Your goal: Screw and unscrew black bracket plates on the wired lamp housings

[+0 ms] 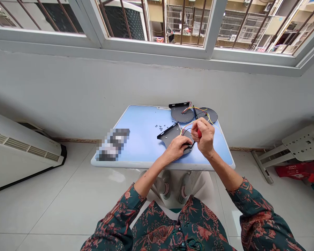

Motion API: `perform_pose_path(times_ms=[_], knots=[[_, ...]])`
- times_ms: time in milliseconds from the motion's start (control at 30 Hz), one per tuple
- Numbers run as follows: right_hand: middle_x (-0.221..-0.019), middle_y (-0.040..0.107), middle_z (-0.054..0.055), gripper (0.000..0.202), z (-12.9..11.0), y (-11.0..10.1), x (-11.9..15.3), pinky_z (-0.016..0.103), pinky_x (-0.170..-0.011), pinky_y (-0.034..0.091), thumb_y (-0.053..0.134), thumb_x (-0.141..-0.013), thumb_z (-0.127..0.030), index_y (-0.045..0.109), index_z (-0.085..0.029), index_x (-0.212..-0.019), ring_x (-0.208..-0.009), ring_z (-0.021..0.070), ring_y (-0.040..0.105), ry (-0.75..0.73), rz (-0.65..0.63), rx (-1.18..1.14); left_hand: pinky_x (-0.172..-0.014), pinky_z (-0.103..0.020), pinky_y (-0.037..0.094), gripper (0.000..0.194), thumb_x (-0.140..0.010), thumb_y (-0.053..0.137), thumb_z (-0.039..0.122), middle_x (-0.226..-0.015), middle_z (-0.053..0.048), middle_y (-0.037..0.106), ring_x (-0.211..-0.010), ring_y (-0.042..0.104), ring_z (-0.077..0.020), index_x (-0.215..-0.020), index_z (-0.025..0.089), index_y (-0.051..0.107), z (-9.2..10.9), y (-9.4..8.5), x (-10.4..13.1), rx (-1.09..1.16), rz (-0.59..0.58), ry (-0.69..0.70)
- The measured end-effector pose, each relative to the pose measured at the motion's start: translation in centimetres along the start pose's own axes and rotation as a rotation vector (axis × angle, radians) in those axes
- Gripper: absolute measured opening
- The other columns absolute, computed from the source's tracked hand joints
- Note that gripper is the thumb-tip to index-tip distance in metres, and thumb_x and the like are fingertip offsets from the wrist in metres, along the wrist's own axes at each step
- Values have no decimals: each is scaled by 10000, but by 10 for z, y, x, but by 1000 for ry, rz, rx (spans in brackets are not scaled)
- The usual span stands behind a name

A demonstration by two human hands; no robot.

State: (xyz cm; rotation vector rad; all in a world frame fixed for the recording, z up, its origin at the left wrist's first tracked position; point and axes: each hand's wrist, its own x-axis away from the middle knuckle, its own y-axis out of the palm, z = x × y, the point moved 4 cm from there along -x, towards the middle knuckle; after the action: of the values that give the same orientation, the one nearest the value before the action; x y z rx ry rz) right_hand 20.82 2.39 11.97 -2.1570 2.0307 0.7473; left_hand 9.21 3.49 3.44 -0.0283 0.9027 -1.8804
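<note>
A dark grey round plate (pixel 170 135) with a black slotted bracket along one side lies near the table's front edge. My left hand (pixel 178 146) rests on its near right part, fingers bent against the plate and holding it. My right hand (pixel 204 135) is closed in a fist around a screwdriver (pixel 199 133) with a red handle. The dark shaft points down to the plate's right edge, close to my left fingertips; its tip is hard to make out. Red, yellow, white and black wires (pixel 182 130) come out of the plate. Several small screws (pixel 161 127) are scattered left of it.
Two more grey round plates with brackets and wires, one at the back (pixel 181 113) and one at the back right (pixel 211 115), lie on the blue table (pixel 138 139). A blurred patch (pixel 113 144) covers its left end. The wall and window are just behind.
</note>
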Motion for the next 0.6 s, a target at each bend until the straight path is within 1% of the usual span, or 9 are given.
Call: perform_pose_path(times_ms=[133, 200, 300, 367, 400, 500, 567, 600], knots=[[-532, 345, -90, 417, 7, 8, -12, 201, -392, 182, 655, -894, -547, 458, -237, -696, -422, 52, 222, 84, -32, 69, -1022, -376, 501, 275, -841, 588, 41, -1055, -42, 773, -1078, 650, -229, -996, 209, 741, 3, -3, -1, -13, -49, -60], [-535, 340, -99, 438, 12, 10, -19, 200, -387, 187, 658, -887, -584, 440, -245, -715, -417, 51, 223, 94, -41, 83, -1011, -370, 504, 272, -842, 598, 58, -1053, -40, 773, -1074, 649, -232, -1007, 212, 750, 5, -4, -1, -5, -64, -79], [-558, 339, -105, 484, 19, 8, -26, 196, -400, 231, 646, -888, -654, 411, -254, -748, -431, 55, 254, 28, 28, 149, -976, -351, 506, 206, -859, 635, 108, -1015, -35, 772, -1036, 652, -230, -988, 213, 758, 7, -4, -3, 19, -60, -85], [-578, 345, -100, 495, 23, 8, -25, 195, -423, 261, 624, -901, -682, 406, -257, -769, -457, 64, 290, -30, 72, 205, -933, -334, 504, 115, -878, 663, 155, -953, -35, 766, -994, 652, -227, -928, 199, 756, 7, -2, -4, 27, -38, -91], [-581, 347, -96, 493, 24, 8, -23, 197, -433, 269, 609, -911, -690, 411, -259, -777, -470, 70, 306, -48, 67, 229, -905, -324, 503, 82, -883, 672, 172, -918, -35, 758, -965, 650, -222, -885, 191, 752, 6, -2, -4, 25, -23, -103], [-578, 369, -84, 468, 24, 12, -17, 212, -467, 303, 560, -950, -689, 444, -263, -795, -497, 91, 354, -63, -34, 307, -804, -287, 488, 118, -883, 674, 168, -842, -23, 728, -860, 637, -197, -780, 177, 732, 3, 1, -5, 10, 15, -159], [-582, 421, -70, 430, 18, 13, -14, 231, -507, 342, 531, -985, -651, 486, -262, -807, -512, 104, 399, -84, -95, 410, -764, -272, 473, 137, -879, 671, 155, -823, -16, 719, -824, 630, -187, -756, 174, 727, 2, 2, -5, -5, 35, -188], [-599, 468, -60, 397, 12, 12, -13, 241, -533, 367, 532, -996, -618, 515, -261, -823, -525, 110, 433, -106, -98, 477, -765, -271, 470, 139, -879, 672, 155, -818, -15, 719, -824, 631, -188, -754, 175, 728, 3, 3, -5, -15, 42, -189]])
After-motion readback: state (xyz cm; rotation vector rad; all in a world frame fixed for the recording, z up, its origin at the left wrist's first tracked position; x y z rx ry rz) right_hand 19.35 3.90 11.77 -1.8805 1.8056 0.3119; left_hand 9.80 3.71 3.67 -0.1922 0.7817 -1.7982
